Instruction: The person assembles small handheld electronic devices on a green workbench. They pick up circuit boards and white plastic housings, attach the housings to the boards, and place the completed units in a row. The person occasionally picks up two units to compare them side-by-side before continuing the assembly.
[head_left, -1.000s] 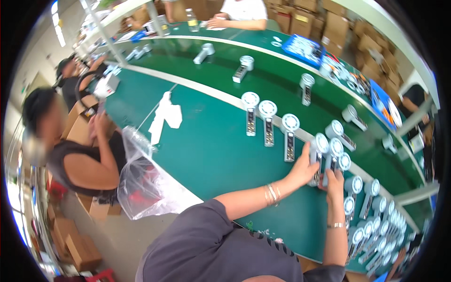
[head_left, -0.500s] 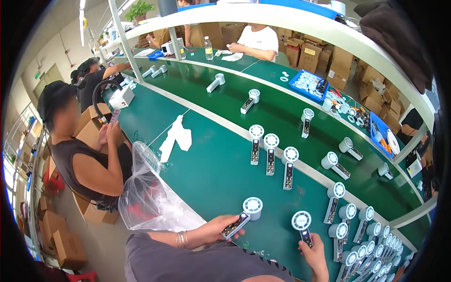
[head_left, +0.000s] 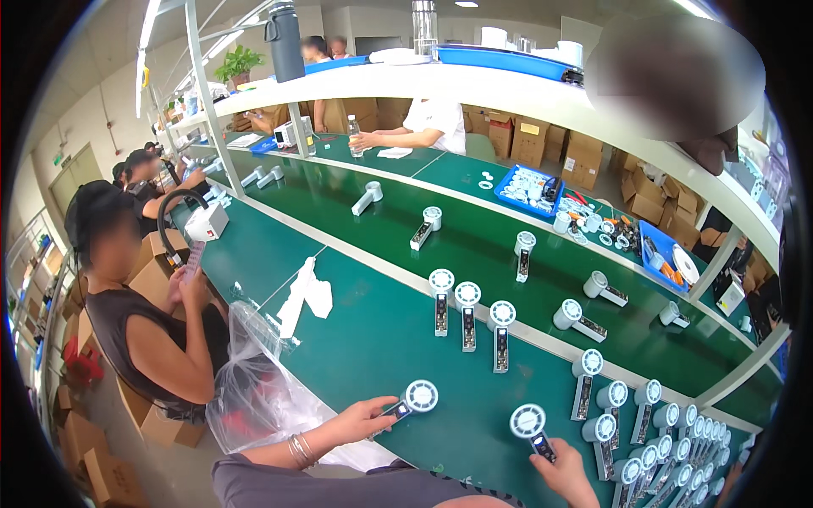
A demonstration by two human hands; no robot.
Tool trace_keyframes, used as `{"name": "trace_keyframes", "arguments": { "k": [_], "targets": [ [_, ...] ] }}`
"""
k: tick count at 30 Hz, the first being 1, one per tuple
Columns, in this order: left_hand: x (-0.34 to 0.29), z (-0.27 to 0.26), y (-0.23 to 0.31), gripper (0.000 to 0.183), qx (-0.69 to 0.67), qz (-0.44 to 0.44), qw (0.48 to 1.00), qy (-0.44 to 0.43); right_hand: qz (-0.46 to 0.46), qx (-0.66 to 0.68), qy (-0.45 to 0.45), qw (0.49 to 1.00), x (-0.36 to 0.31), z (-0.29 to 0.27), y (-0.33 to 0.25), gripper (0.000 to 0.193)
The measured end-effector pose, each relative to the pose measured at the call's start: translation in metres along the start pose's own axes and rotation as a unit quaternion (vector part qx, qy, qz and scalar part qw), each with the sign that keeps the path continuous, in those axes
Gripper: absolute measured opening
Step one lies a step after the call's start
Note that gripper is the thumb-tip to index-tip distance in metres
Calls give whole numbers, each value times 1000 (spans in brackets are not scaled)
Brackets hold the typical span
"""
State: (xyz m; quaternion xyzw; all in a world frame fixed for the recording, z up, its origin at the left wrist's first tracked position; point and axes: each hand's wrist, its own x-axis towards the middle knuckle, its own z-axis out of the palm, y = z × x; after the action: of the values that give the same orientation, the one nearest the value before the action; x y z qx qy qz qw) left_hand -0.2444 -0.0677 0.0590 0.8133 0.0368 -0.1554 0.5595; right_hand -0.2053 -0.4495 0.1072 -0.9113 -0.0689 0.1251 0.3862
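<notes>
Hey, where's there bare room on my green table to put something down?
Two patches of the green table look free: between the white cloth-like piece and the row of three units, and between the held left unit and held right unit. It's crowded at the right end, where the cluster of units packs together.

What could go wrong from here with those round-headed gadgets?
A drop: the left hand holds one gadget and the right hand a second gadget, so a loose grip might let either fall.
A knock: the right hand is near a crowded cluster of gadgets, which it might bump and shift.
Damage: the three gadgets in a row show what look like bare circuit boards, which rough contact could harm.
</notes>
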Motion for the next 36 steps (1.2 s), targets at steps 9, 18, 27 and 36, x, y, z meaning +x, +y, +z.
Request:
{"name": "trace_keyframes", "arguments": {
  "k": [9, 18, 27, 36],
  "targets": [
    [-18, 17, -4, 49, -38, 90, 990, 98, -77, 34, 30, 996, -12, 2, -12, 37],
    [-42, -24, 38, 46, 53, 41, 997, 29, -41, -9, -51, 998, -26, 3, -12, 36],
    [-29, -11, 40, 45, -73, 146, 957, 239, -46, 160, 46, 985, 0, 4, -24, 18],
    [-39, -20, 98, 47, -3, 283, 924, 257, -244, 240, 192, 920, -23, -11, -70, 24]
  ]
}}
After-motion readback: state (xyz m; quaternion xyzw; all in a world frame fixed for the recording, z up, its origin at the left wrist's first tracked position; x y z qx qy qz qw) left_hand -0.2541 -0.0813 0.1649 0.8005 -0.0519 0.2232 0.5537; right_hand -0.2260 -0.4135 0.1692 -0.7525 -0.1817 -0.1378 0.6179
